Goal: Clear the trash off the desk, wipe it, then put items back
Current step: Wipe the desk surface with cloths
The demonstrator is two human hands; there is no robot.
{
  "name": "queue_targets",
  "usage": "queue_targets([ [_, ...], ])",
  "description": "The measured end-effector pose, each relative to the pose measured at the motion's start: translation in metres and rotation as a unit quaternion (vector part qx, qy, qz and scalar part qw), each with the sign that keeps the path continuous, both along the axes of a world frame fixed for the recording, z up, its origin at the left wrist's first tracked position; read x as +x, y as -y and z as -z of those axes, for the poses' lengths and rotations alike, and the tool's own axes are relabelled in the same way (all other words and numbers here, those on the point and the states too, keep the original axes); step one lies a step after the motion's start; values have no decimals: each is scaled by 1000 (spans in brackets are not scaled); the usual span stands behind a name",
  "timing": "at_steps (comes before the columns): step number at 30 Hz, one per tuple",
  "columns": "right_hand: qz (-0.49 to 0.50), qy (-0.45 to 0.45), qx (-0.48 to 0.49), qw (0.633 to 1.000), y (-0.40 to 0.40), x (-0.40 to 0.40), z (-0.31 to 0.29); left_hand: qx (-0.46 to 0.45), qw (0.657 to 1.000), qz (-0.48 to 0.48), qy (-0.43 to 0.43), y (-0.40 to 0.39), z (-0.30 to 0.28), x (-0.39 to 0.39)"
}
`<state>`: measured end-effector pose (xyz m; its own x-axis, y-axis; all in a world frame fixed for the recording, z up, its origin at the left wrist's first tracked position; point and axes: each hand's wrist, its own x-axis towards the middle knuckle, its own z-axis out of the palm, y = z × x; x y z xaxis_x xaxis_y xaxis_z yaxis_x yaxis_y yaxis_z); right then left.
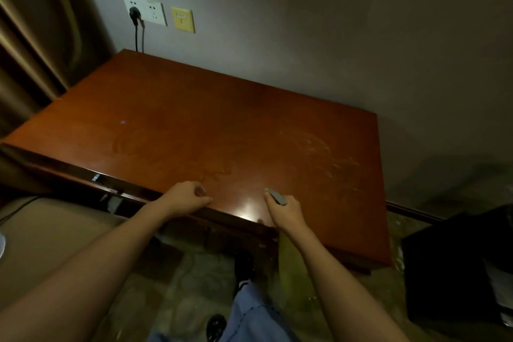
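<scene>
The reddish-brown wooden desk (194, 119) stands against the wall, its top bare except for dull wipe smears and a tiny blue speck (123, 122). My left hand (186, 198) rests on the desk's front edge with fingers curled in; I see nothing in it. My right hand (286, 209) is at the front edge too, gripping a grey, pale-green-tipped item (276, 196) that lies on the desk top. A yellow-green cloth (290, 261) hangs down from under that hand, below the desk edge.
A white wall socket (145, 10) with a black plug and a yellow plate (182, 19) sit above the desk's far left corner. Brown curtain (36, 44) on the left, a beige seat (47, 239) near left, a black bin (458, 266) on the floor at right.
</scene>
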<state>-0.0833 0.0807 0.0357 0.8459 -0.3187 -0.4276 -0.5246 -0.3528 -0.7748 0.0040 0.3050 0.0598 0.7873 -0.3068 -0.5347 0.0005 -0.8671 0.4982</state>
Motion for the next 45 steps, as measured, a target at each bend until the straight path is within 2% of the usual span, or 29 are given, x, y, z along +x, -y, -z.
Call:
queue_targets([
  [6, -26, 37, 16, 999, 6, -25, -3, 13, 999, -36, -26, -10, 7, -15],
  [8, -13, 36, -7, 999, 12, -34, 2, 15, 999, -36, -29, -5, 8, -16],
  [12, -3, -22, -29, 999, 25, -46, 21, 6, 999, -30, -29, 18, 5, -11],
  [19, 25, 2, -26, 999, 74, -33, 5, 26, 999, -23, -7, 71, -5, 23],
  [24, 63, 79, -38, 994, 101, -6, -6, 20, 1000, 6, 4, 114, -6, 41],
  [28, 128, 30, 24, 991, 112, 21, -2, 32, 999, 24, 5, 144, -1, 53],
  [34, 118, -3, 42, 992, 153, 57, -7, 18, 999, 25, 24, 174, -6, 78],
  [38, 120, 48, 36, 991, 184, 88, -14, 15, 1000, 5, 21, 189, -5, 95],
  [42, 112, 2, 20, 993, 206, 117, -4, 20, 1000, -9, 9, 205, 4, 105],
  [45, 83, 1, -8, 997, 221, 135, -1, 23, 1000, -17, 9, 215, 8, 112],
])
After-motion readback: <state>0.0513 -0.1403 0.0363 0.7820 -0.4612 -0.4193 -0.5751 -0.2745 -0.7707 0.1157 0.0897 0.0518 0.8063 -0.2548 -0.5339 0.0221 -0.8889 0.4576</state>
